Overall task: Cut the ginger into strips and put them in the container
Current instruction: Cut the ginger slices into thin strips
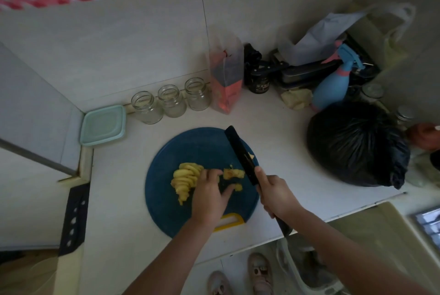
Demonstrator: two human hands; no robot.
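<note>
Left hand (209, 196), fingers spread, rests on fanned ginger slices (184, 179); the ginger chunk (233, 173) lies just right of its fingertips, beside the knife (240, 152) gripped by the right hand (276, 196).

Head view, steep downward (wide-angle), close overhead.

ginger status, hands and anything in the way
Left hand rests on fanned ginger slices on blue board. Right hand grips knife, blade beside ginger chunk. Green container back left, nothing blocking it.
</note>
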